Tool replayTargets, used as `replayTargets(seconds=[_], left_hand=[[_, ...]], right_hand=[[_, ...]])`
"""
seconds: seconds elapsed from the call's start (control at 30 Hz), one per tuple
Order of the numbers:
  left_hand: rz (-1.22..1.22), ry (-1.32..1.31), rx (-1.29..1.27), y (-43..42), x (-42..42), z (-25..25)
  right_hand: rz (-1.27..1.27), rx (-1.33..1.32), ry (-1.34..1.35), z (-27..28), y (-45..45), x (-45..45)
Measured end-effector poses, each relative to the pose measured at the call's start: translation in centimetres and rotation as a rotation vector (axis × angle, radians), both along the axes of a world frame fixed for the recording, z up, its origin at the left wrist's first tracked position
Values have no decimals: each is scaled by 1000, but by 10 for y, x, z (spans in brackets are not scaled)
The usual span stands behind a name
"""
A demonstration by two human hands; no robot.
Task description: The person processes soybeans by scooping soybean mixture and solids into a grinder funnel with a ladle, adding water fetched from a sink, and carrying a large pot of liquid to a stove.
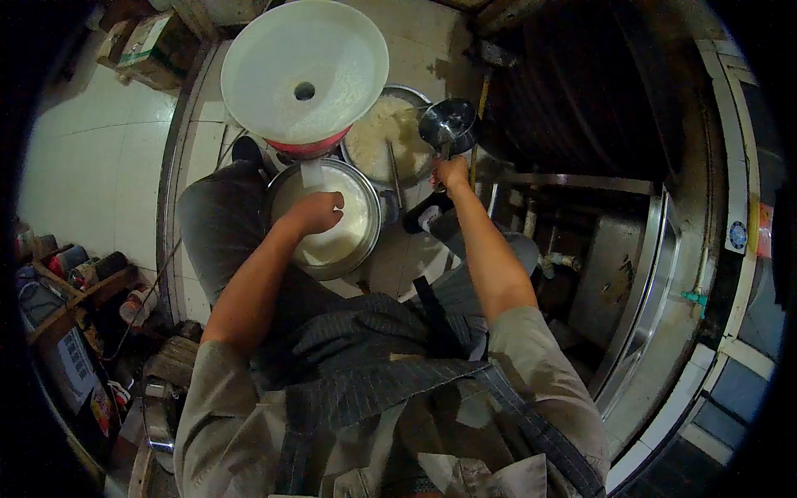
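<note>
Below the white chute point(312, 174) of a machine with a wide white funnel hopper point(249, 91) stands a round metal pot point(371, 236) of creamy white liquid. Over that liquid is my left hand point(320, 212), its fingers closed; whatever they hold, if anything, is hidden. My right hand point(451, 173) grips the handle of a metal ladle point(448, 120), whose shiny bowl is raised beside a second basin point(407, 90). This basin holds a pale, grainy mass point(378, 137) in liquid. A thin rod point(393, 174) leans at its near edge.
My legs straddle the pot, with a dark shoe point(425, 214) close to the basin. To the right is a metal-framed stand point(639, 307) with pipes. Cardboard boxes point(154, 50) sit at upper left, and a wooden rack point(83, 303) of containers at left.
</note>
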State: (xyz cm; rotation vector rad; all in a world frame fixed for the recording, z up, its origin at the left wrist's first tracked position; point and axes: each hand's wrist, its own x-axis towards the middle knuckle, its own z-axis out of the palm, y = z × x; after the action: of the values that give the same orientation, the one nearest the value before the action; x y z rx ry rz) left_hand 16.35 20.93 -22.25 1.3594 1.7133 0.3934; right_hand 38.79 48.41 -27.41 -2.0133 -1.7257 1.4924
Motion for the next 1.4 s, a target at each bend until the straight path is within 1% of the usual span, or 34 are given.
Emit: replayTargets(seconds=[0.07,0.1,0.13,0.23,0.3,0.43,0.5,0.63,0.7,0.73,0.8,0.83,0.9,0.97,1.03,1.07,1.1,1.13,1.2,1.33,1.4], left_hand=[[-5,3,-9,-1,1,-5],[-4,30,34,-1,1,-7],[-4,56,76,-2,2,-10],[3,45,95,-2,2,-13],[-3,37,64,-2,2,-10],[0,30,12,-1,1,-3],[4,15,8,-1,1,-2],[-7,10,12,0,0,-1],[-4,9,10,0,0,-1],[-1,7,7,0,0,0],[5,0,13,0,0,-3],[10,-9,15,0,0,-5],[11,-9,15,-1,0,-8],[14,-10,16,-1,0,-10],[16,-3,80,-1,-1,-13],[15,-3,85,-1,-2,-15],[6,3,76,-2,-2,-14],[-3,9,68,-1,-3,-14],[-2,2,74,-1,-4,-15],[18,21,76,-2,-3,-26],[6,30,78,-2,-3,-31]], right_hand=[[4,24,2,22,-5,-9],[8,47,3,27,-5,-11],[7,48,4,27,-5,-11],[47,80,-23,22,-1,-11],[133,130,-137,20,2,-11],[199,225,-227,25,4,-14],[214,169,-432,29,6,-18],[261,254,-460,40,2,-20],[340,289,-494,48,1,-22],[340,292,-494,52,-2,-22],[420,526,-510,61,-9,-22],[419,528,-511,66,-11,-23],[496,553,-518,74,-12,-23],[528,592,-538,68,-10,-21],[560,632,-559,67,-8,-18],[613,636,-578,67,-8,-16],[666,639,-597,72,-10,-15],[664,645,-600,77,-12,-16],[753,636,-713,86,-16,-16],[675,686,-652,79,-18,-7],[463,626,-303,71,-13,-1]])
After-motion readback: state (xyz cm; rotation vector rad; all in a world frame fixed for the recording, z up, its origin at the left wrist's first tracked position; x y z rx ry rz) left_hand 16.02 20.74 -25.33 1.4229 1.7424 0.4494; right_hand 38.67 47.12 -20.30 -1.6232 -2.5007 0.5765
